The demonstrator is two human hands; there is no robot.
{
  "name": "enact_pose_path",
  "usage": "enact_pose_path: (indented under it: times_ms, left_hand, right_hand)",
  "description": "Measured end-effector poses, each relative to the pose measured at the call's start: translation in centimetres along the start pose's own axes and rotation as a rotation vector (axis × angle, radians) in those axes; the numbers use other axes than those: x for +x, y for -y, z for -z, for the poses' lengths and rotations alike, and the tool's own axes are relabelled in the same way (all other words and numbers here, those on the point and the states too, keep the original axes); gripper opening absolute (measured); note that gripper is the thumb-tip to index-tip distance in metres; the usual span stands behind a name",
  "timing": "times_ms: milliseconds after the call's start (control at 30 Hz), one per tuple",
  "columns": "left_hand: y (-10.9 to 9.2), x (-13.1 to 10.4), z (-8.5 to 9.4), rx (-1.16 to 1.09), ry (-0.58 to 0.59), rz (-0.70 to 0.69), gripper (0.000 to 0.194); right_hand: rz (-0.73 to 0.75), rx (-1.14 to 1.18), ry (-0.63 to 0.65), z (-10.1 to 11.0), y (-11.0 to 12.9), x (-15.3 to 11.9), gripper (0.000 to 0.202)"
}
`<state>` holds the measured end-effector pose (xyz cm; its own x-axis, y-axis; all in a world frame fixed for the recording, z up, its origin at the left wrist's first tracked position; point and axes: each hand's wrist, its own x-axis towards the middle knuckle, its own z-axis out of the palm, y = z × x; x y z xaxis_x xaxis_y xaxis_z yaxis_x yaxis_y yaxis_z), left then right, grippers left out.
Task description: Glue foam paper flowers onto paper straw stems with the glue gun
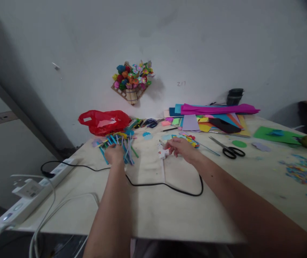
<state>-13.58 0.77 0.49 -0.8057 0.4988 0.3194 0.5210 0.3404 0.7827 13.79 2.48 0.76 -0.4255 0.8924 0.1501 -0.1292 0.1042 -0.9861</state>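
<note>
My left hand [114, 153] is at the near side of a pile of blue, green and lilac paper sticks [128, 148]. Its fingers are curled in among them, and what they pinch is hidden. With bent fingers, my right hand [180, 147] grips a white hot glue gun [162, 151] by its side. Below the gun a thin pale strip, perhaps a glue stick, points toward me. Just behind my right hand lie colourful foam flower cutouts [193, 142] and a thin blue stick [209, 149].
A black cord [153, 184] loops across the table near a white power strip [35, 195]. Black-handled scissors [228, 151] lie to the right, with coloured scraps [306, 172] beyond. A red plastic bag [105, 122] and stacked foam sheets [218, 109] line the wall, below a hanging flower basket [132, 95].
</note>
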Motion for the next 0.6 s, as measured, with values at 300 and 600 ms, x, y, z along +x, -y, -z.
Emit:
enact_pose_path:
  times_ms: [300,600]
  left_hand:
    - [-2.3,-2.0,0.8,0.120,-0.055,0.063,0.032]
    - [-4.4,-4.8,-1.1,0.194,0.026,-0.205,0.027]
  right_hand:
    - [0.123,0.148,-0.505,4.2,0.8,0.8,0.029]
    - [0.198,0.012,-0.714,7.4,0.4,1.0,0.034]
